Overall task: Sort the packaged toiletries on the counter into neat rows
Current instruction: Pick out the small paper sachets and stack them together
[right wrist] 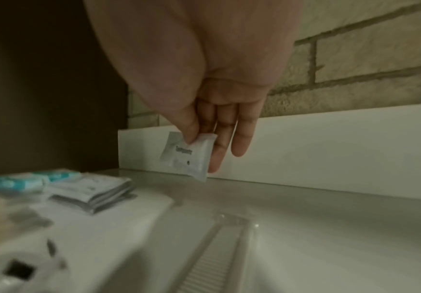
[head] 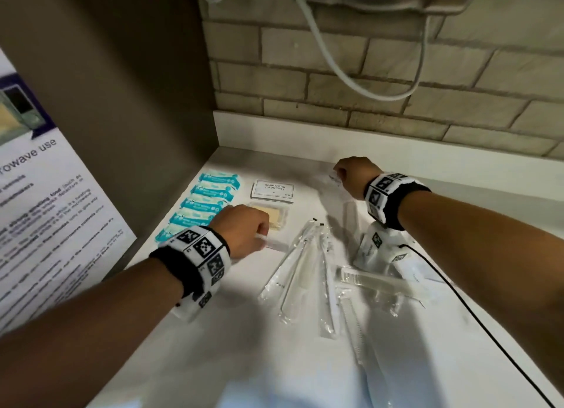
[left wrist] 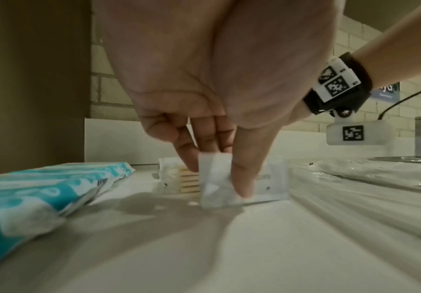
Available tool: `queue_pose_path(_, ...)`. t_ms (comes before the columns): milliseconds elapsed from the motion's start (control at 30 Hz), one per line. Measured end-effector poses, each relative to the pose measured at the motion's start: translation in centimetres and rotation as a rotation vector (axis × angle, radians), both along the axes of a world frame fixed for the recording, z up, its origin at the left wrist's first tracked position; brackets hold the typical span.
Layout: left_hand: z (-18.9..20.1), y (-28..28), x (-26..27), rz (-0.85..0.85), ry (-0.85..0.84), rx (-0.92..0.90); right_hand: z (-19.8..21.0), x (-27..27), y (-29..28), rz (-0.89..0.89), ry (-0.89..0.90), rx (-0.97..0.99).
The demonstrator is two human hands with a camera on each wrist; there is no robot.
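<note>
My left hand (head: 244,229) (left wrist: 219,170) pinches a small white sachet (left wrist: 216,186) (head: 274,243) between thumb and fingers, its lower edge on the white counter (head: 232,316), just in front of a clear pack of cotton buds (head: 274,214) (left wrist: 179,178). My right hand (head: 351,176) (right wrist: 204,136) holds another small white sachet (right wrist: 189,156) by its top, hanging just above the counter near the back upstand. A row of blue-and-white packets (head: 207,203) (left wrist: 28,196) lies at the left. A stack of shampoo sachets (head: 272,189) (right wrist: 91,192) sits beside that row.
Clear-wrapped toothbrushes (head: 299,270) and combs (head: 366,279) lie in the counter's middle, more white sachets (head: 375,249) to the right. A black cable (head: 476,316) runs across the right side. A brown cabinet wall (head: 137,102) bounds the left, a brick wall (head: 396,72) the back.
</note>
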State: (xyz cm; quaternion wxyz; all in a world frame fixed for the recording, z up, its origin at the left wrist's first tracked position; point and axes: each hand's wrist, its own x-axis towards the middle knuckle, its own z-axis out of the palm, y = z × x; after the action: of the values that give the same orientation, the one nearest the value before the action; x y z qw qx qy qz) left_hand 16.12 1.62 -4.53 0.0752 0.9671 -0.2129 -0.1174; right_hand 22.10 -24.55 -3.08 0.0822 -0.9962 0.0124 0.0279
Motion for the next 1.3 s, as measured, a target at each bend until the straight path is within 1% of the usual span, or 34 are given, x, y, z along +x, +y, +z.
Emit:
queue_pose_path(100, 1.1, -0.1, 0.1, 0.026, 0.007, -0.125, 1.0, -2.3, -0.2, -0.042, -0.030, 0.145)
queue_pose_path(200, 2.2, -0.5, 0.3, 0.037, -0.001, -0.279, 1.7, -4.9, -0.3, -0.046, -0.067, 0.266)
queue_pose_path(333, 3.1, -2.1, 0.0, 0.061, -0.007, -0.474, 2.8, -8.9, 0.1, -0.026, -0.079, 0.407)
queue_pose_path(400, 3.1, -3.0, -0.4, 0.100, 0.001, -0.557, 3.2, -10.6, 0.3, 0.021, -0.085, 0.462)
queue_pose_path(433, 3.0, -3.7, -0.8, 0.119, 0.018, -0.617, 3.4, -11.7, 0.3, 0.058, -0.083, 0.454)
queue_pose_path(500, 3.2, -5.3, -1.7, 0.174, 0.108, -0.747, 3.6, -13.4, 0.2, 0.127, -0.105, 0.401)
queue_pose_path(567, 3.6, -6.9, -2.6, 0.205, 0.221, -0.864, 3.8, -14.6, 0.1, 0.157, -0.137, 0.380)
queue_pose_path(700, 4.9, -9.8, -5.2, 0.210, 0.415, -1.060, 3.9, -16.0, -1.4, 0.102, -0.213, 0.454)
queue_pose_path(733, 4.9, -10.2, -5.5, 0.207, 0.447, -1.074, 3.8, -16.2, -1.8, 0.080, -0.218, 0.476)
queue_pose_path(800, 4.6, -10.3, -5.7, 0.167, 0.458, -1.026, 3.5, -16.0, -2.0, 0.056, -0.216, 0.544)
queue_pose_path(933, 3.9, -10.9, -5.0, 0.081, 0.384, -0.961, 3.3, -15.8, -2.3, 0.023, -0.199, 0.606)
queue_pose_path(1000, 3.7, -11.9, -5.2, 0.035, 0.356, -0.908, 3.3, -16.1, -3.5, 0.019, -0.188, 0.589)
queue_pose_path(1033, 3.9, -17.9, -7.0, 0.017, 0.348, -0.893, 3.5, -17.7, -9.4, 0.009, -0.198, 0.552)
queue_pose_path(1067, 4.0, -17.7, -7.2, 0.017, 0.333, -0.869, 3.1, -17.6, -9.6, 0.020, -0.197, 0.526)
queue_pose_path(1167, 4.3, -17.5, -6.8, 0.061, 0.283, -0.874, 2.2, -17.5, -10.4, -0.057, -0.171, 0.485)
queue_pose_path(1200, 4.4, -17.2, -6.5, 0.083, 0.259, -0.886, 1.6, -17.4, -10.6, -0.081, -0.126, 0.432)
queue_pose_path(1300, 5.1, -16.5, -5.9, 0.123, 0.207, -0.925, -0.5, -17.7, -10.3, -0.092, 0.160, 0.135)
